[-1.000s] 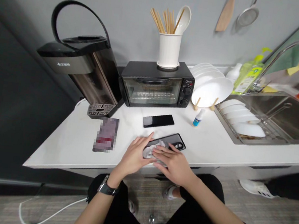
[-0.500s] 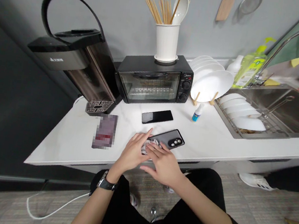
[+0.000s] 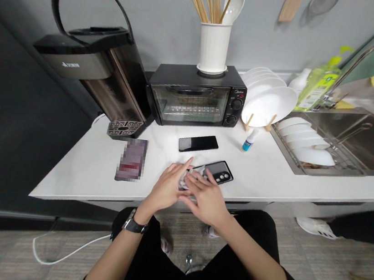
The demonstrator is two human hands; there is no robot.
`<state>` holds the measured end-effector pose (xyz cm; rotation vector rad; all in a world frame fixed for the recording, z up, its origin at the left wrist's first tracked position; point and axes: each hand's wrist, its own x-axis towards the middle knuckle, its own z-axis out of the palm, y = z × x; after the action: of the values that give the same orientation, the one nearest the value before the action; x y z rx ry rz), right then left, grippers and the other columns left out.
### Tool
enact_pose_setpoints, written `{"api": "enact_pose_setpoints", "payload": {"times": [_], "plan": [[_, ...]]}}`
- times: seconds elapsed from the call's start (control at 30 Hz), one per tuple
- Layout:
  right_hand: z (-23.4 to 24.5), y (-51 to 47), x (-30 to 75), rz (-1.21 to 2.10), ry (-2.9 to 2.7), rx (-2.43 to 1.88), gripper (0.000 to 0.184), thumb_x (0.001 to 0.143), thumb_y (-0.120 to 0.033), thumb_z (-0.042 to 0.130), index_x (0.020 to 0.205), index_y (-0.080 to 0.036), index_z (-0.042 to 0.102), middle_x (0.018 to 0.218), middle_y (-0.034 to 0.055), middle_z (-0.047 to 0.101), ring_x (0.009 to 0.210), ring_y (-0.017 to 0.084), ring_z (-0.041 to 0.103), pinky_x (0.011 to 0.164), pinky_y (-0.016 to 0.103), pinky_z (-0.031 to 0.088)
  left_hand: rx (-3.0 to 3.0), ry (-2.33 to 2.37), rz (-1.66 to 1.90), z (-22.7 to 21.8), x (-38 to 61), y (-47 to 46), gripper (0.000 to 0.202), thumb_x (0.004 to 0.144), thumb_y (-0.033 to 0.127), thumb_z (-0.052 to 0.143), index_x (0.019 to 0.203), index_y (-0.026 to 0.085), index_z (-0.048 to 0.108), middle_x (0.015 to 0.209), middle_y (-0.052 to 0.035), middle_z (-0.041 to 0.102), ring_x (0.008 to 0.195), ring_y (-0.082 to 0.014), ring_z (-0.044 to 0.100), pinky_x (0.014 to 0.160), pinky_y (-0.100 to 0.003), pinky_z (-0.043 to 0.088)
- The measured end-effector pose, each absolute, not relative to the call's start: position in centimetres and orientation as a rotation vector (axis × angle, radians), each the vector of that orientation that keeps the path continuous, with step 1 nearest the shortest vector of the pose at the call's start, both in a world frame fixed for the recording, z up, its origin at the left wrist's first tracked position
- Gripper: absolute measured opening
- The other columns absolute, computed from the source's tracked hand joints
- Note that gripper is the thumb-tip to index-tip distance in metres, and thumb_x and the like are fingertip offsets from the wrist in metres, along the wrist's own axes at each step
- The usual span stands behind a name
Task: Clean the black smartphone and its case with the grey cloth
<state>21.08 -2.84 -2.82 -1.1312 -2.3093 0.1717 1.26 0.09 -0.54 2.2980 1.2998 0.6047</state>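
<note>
A phone case [image 3: 219, 168] with a grey see-through back, black rim and round camera holes lies near the counter's front edge. My left hand [image 3: 169, 184] grips its left end, thumb stretched along the far edge. A crumpled white wipe [image 3: 199, 171] is pressed onto the case under the fingers of my right hand [image 3: 207, 196]. The two hands overlap, hiding the case's left part and much of the wipe. Just behind lies a black phone [image 3: 198, 144], screen up. A small spray bottle [image 3: 248, 140] with a blue label stands to the right.
On the left stand a tall drink dispenser [image 3: 89, 72] and a blurred-out purple packet [image 3: 132, 160]. Behind are a toaster oven [image 3: 192, 99], a chopstick holder [image 3: 214, 47] and racked white plates [image 3: 270, 105]. A sink [image 3: 371, 150] with bowls is at right. Another person's shoe [image 3: 315, 226] shows below.
My right hand and the wipe have shifted slightly right along the phone case, and more of the wipe shows. The left hand stays on the case's left end. The view has moved a little.
</note>
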Motion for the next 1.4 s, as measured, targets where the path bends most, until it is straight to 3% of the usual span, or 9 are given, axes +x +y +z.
{"api": "enact_pose_setpoints", "payload": {"times": [0.2, 0.3, 0.43, 0.53, 0.73, 0.87, 0.97, 1.23, 1.4], "plan": [[-2.5, -3.0, 26.5, 0.191, -2.373, -1.11, 0.04, 0.11, -0.042, 0.053, 0.144, -0.026, 0.065, 0.146, 0.0057, 0.07, 0.139, 0.025, 0.065, 0.132, 0.061, 0.027, 2.309, 1.32, 0.602, -0.5, 1.2, 0.0, 0.11, 0.085, 0.048, 0.086, 0.172, 0.032, 0.019, 0.149, -0.0071, 0.063, 0.131, -0.0322, 0.054, 0.112, -0.047, 0.042], [-2.6, -1.8, 30.5, -0.064, -2.302, -1.293, 0.04, 0.11, -0.038, 0.051, 0.146, -0.023, 0.063, 0.147, 0.0072, 0.069, 0.139, 0.03, 0.065, 0.131, 0.067, 0.025, 2.313, 1.326, 0.605, -0.5, 1.5, 0.1, 0.111, 0.085, 0.044, 0.087, 0.171, 0.035, 0.019, 0.149, -0.0048, 0.062, 0.131, -0.0319, 0.053, 0.113, -0.046, 0.042], [-3.0, -1.1, 29.3, -0.193, -2.258, -1.372, 0.053, 0.107, -0.051, 0.054, 0.144, -0.014, 0.065, 0.145, 0.014, 0.07, 0.139, 0.038, 0.063, 0.127, 0.066, 0.032, 2.316, 1.321, 0.624, -0.5, 1.7, 0.1, 0.109, 0.085, 0.045, 0.086, 0.171, 0.037, 0.02, 0.149, -0.0037, 0.063, 0.131, -0.0313, 0.054, 0.113, -0.046, 0.042], [-3.1, -1.7, 24.7, -0.168, -2.197, -1.377, 0.065, 0.103, -0.061, 0.056, 0.142, -0.01, 0.066, 0.141, 0.0196, 0.072, 0.151, 0.044, 0.049, 0.128, 0.073, 0.025, 2.327, 1.311, 0.634, -0.6, 1.5, 0.2, 0.105, 0.087, 0.048, 0.084, 0.171, 0.035, 0.022, 0.148, -0.0058, 0.063, 0.129, -0.0316, 0.055, 0.112, -0.047, 0.043], [-3.0, -3.7, 20.2, 0.203, -2.31, -1.088, 0.069, 0.102, -0.064, 0.055, 0.145, -0.011, 0.062, 0.151, 0.0164, 0.065, 0.144, 0.03, 0.06, 0.128, 0.057, 0.038, 2.321, 1.302, 0.623, -0.5, 1.3, 0.3, 0.098, 0.09, 0.036, 0.081, 0.17, 0.028, 0.025, 0.143, -0.0083, 0.065, 0.127, -0.03, 0.055, 0.11, -0.044, 0.044], [-2.8, -3.5, 24.8, 0.188, -2.332, -1.126, 0.047, 0.109, -0.05, 0.052, 0.145, -0.023, 0.063, 0.148, 0.008, 0.069, 0.143, 0.026, 0.062, 0.13, 0.061, 0.033, 2.313, 1.329, 0.608, -0.4, 1.5, 0.2, 0.104, 0.086, 0.047, 0.086, 0.17, 0.03, 0.026, 0.145, -0.0075, 0.064, 0.129, -0.0312, 0.055, 0.111, -0.046, 0.043], [-2.7, -2.3, 28.1, -0.016, -2.241, -1.32, 0.044, 0.11, -0.044, 0.051, 0.145, -0.021, 0.063, 0.146, 0.0107, 0.069, 0.138, 0.029, 0.065, 0.13, 0.065, 0.029, 2.315, 1.34, 0.618, -0.4, 1.7, 0.1, 0.106, 0.085, 0.046, 0.086, 0.17, 0.032, 0.024, 0.146, -0.0071, 0.064, 0.13, -0.0314, 0.055, 0.112, -0.047, 0.043], [-3.4, -2.6, 19.5, 0.078, -2.23, -1.204, 0.075, 0.101, -0.067, 0.055, 0.14, -0.004, 0.065, 0.143, 0.0226, 0.069, 0.139, 0.034, 0.064, 0.126, 0.055, 0.042, 2.315, 1.325, 0.647, -0.9, 1.3, 0.4, 0.094, 0.091, 0.037, 0.079, 0.169, 0.025, 0.03, 0.14, -0.0099, 0.065, 0.124, -0.0309, 0.056, 0.109, -0.045, 0.046], [-2.9, -3.3, 21.7, 0.246, -2.29, -1.109, 0.055, 0.106, -0.06, 0.051, 0.141, -0.019, 0.065, 0.145, 0.0093, 0.071, 0.14, 0.027, 0.064, 0.13, 0.057, 0.035, 2.28, 1.356, 0.663, -0.8, 1.0, 0.3, 0.1, 0.087, 0.038, 0.084, 0.17, 0.031, 0.028, 0.143, -0.0074, 0.065, 0.126, -0.0304, 0.056, 0.11, -0.045, 0.046]]}}
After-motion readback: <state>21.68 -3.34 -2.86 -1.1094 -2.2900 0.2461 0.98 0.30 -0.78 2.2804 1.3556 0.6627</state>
